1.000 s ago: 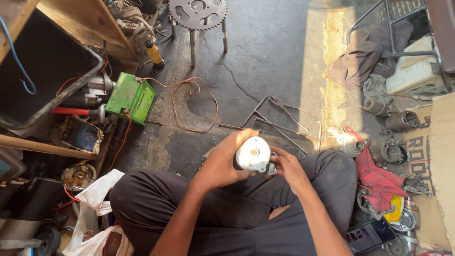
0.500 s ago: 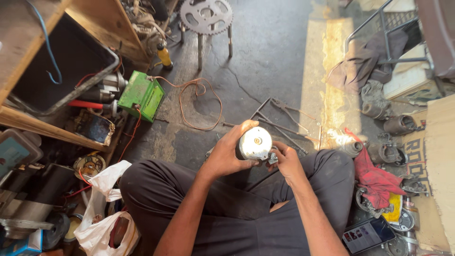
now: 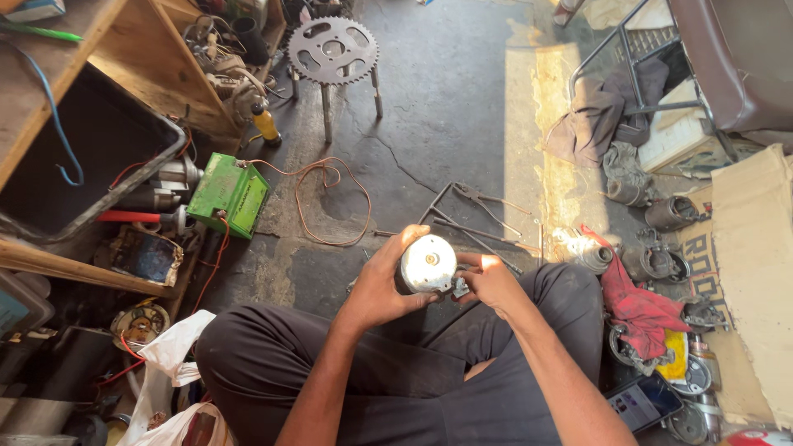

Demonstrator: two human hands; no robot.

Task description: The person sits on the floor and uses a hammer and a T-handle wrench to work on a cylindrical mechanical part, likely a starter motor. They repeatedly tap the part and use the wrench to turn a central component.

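Left hand (image 3: pixel 382 285): fingers curled round the side of a small cylindrical metal motor (image 3: pixel 428 264), gripping it firmly, round silver end face turned up toward the camera. Right hand (image 3: pixel 487 281): fingertips pinched at a small dark fitting on the motor's right edge, thumb on top; exact hold too small to resolve. Both forearms angled in from below, meeting above the crossed legs. Motor held over the lap, just above the concrete floor (image 3: pixel 446 107). Green battery (image 3: pixel 229 195) with copper wire well to the left.

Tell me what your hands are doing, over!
Left hand gripping round silver motor. Right hand working its side with the fingers. Nothing in the way.
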